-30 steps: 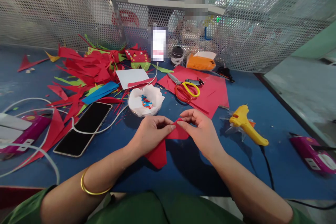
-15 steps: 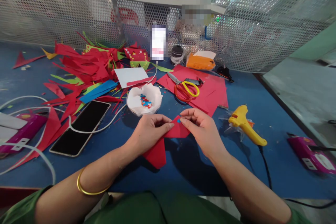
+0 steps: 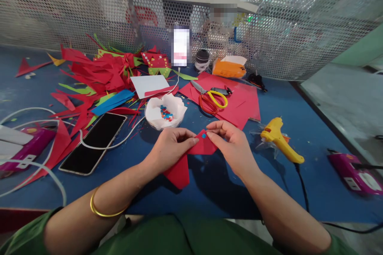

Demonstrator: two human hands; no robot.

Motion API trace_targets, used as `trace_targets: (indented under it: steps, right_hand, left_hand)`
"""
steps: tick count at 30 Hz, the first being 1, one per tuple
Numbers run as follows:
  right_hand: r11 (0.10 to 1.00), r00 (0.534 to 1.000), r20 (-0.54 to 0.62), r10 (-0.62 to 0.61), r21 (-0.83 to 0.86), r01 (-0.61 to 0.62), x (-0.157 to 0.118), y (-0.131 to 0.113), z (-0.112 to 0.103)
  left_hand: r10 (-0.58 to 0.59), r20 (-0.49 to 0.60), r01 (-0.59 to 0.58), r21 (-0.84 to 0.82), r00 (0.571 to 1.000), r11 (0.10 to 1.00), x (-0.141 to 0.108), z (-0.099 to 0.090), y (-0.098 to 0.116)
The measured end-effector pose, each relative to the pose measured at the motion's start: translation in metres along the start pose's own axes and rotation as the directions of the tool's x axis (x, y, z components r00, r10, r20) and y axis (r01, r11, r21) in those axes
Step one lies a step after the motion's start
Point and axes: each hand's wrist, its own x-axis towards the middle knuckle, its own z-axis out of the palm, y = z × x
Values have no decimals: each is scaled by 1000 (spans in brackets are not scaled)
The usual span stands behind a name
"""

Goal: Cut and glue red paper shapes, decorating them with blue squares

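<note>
A: In the head view, what are the hands doing?

B: The left hand (image 3: 171, 146) has its thumb and bent fingers closed on the left edge of a flat, angular red paper piece (image 3: 199, 148). The right hand (image 3: 235, 149) pinches that piece at its upper right edge, thumb in front, the other fingers curled.

A: Where is the paper, exactly?

B: Between the two hands, above the blue tabletop (image 3: 221, 197). More red shows below the left hand; I can't tell whether it is the same piece, because the hand hides the join.

A: Anything on it?

B: A small blue chip (image 3: 204, 136) near the top corner, just beside the right thumb.

A: And around the hands?

B: Just beyond the left hand stands a round bowl lined with white paper (image 3: 180, 112), with small blue and red-orange chips (image 3: 166, 114) inside. Farther back, scissors with red and yellow handles (image 3: 206, 93) lie on flat red sheets (image 3: 243, 103). To the right of the right hand is a yellow glue gun (image 3: 279, 140) with a black cord (image 3: 303, 185). On the left, a white cable (image 3: 98, 148) crosses a black-screened phone (image 3: 92, 143).
</note>
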Motion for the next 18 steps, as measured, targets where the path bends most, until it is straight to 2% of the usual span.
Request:
trace_targets:
  steps: [3,8,13,18]
  right_hand:
    - [1000,1000,3,4,10,-4,1,0,0]
    - [997,1000,11,3,-72,-2,1,-3,2]
    - [1000,1000,24,17,25,-18,3,-3,-3]
    - [993,998,50,26,-119,-19,6,0,-7]
  left_hand:
    - [-10,0,10,-7,1000,1000,0,0,0]
    - [-10,1,10,27,1000,1000,-1,1,2]
    - [7,-26,-7,19,1000,1000,0,0,2]
    - [-4,-69,2,-27,998,1000,1,-1,2]
